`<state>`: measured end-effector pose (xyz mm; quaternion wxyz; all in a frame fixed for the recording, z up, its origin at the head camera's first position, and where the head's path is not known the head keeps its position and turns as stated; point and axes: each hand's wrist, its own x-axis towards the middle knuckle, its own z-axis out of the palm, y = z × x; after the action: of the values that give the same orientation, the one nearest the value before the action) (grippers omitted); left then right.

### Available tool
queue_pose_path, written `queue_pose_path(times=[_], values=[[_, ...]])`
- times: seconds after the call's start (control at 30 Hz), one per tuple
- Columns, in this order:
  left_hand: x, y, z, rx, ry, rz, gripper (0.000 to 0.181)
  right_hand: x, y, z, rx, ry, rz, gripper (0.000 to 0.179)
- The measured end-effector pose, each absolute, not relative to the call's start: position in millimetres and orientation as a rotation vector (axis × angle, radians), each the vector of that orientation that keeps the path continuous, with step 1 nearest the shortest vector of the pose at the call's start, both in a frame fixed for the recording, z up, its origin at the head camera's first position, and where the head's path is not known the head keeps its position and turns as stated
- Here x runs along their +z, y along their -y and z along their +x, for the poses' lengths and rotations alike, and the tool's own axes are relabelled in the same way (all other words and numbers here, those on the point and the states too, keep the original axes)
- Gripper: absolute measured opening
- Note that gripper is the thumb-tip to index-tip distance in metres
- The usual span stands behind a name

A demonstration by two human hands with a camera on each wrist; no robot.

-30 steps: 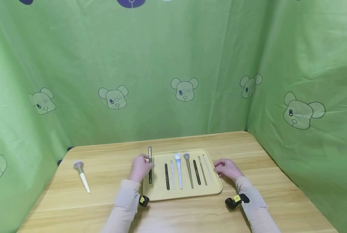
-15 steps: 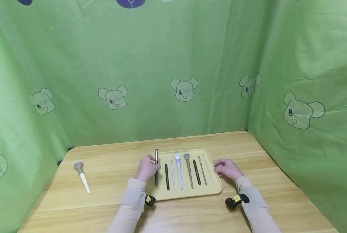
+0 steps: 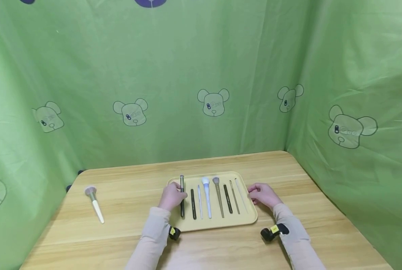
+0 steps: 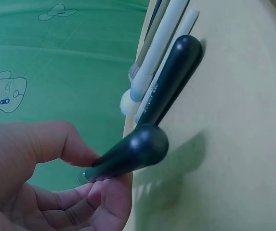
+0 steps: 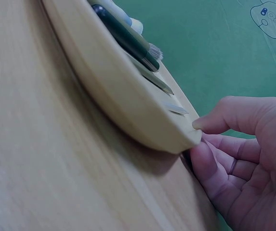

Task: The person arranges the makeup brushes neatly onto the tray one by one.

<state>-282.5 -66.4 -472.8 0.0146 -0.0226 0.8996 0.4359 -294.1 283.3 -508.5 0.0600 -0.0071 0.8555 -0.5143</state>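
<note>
My left hand (image 3: 171, 196) pinches a black-handled makeup brush (image 3: 182, 207) over the left part of the yellow tray (image 3: 221, 224). In the left wrist view the rounded handle end of this makeup brush (image 4: 145, 145) points toward the camera, and a shadow falls on the tray beneath it. Just right of it lies another black-handled brush (image 3: 193, 204). Several more makeup brushes line the tray side by side, among them a white-headed brush (image 3: 206, 197) and a brown brush (image 3: 218, 195). At the tray's right side my right hand (image 3: 264, 195) grips the rim between thumb and finger.
A large makeup brush with a cream handle (image 3: 98, 212) lies on the wooden table (image 3: 126, 232) at the left. Green curtains (image 3: 173, 138) with bear prints surround the table at the back and both sides.
My left hand has carried the black-handled makeup brush rightward, from the tray's left edge to near the row of brushes, then slightly down. My right hand has stayed at the tray's rim.
</note>
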Motion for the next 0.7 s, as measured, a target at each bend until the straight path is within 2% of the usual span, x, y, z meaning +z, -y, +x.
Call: queue_pose_path(times=[0.23,0.53,0.7], values=[[-475.3,66.8,-280.6,1.352,-2.772,-0.086,0.033,-506.9,-283.3,-293.5,-1.559,-2.589,-0.038,0.031],[-476.1,63.1,-276.1,1.322,-2.75,-0.089,0.039,-508.0,-283.4,-293.5,-1.55,-2.591,-0.032,0.033],[-477.3,60.0,-274.6,1.277,-2.774,-0.1,0.035,-508.9,-283.7,-293.9,-1.555,-2.583,-0.037,0.033]])
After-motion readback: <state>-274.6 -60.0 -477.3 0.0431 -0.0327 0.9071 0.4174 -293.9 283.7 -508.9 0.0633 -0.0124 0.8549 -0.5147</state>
